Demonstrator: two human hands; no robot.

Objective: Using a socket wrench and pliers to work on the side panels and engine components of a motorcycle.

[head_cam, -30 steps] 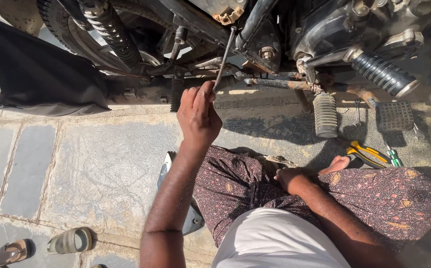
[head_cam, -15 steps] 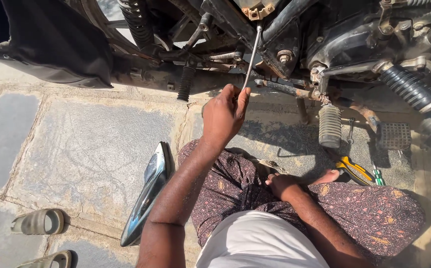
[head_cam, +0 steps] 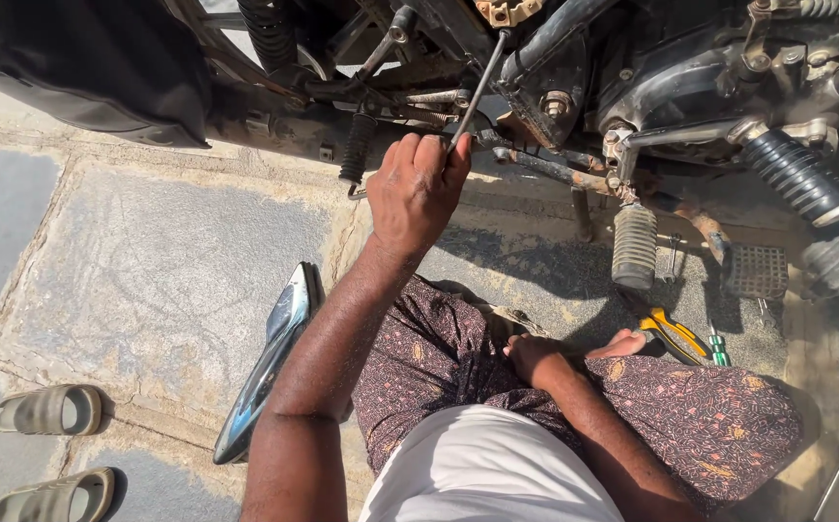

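Stone paving is lying open at my left, with the motorcycle underside (head_cam: 555, 87) crowding the top edge.

Two sandals (head_cam: 52, 411) and a glossy dark panel (head_cam: 274, 358) are sitting left of me; I'm closing my left hand (head_cam: 415, 188) around a long metal rod (head_cam: 476, 92) that is angling up from my fingers (head_cam: 434, 155) into the frame, while my right hand (head_cam: 535, 358) is resting loosely curled on my knee near a yellow-handled tool (head_cam: 676, 333).

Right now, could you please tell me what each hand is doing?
Left hand: closed around a long metal rod.
Right hand: resting on the lap, holding nothing visible.
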